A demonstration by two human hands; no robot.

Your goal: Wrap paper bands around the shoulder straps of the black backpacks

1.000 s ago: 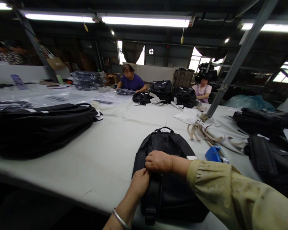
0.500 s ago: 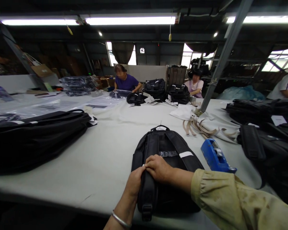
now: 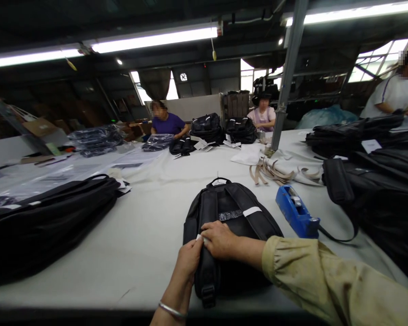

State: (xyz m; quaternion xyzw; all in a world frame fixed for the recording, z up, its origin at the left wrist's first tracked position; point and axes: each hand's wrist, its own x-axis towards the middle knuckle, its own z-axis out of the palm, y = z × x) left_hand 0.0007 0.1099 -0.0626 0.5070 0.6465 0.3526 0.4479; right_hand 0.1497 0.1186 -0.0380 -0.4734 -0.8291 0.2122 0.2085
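Across a pale work table [image 3: 139,226], the head view has the black backpack [image 3: 238,199] as its landmark: straps up, blue tape dispenser [image 3: 295,210] to its right, bag pile [image 3: 47,222] to its left. Both the left hand [image 3: 189,258] and right hand [image 3: 219,240] pinch a small white piece [image 3: 200,237] at its left strap.

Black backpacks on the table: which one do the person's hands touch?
The backpack lying alone in the near middle, shoulder straps up, left of the blue tape dispenser. The other bags lie at either side and farther back.
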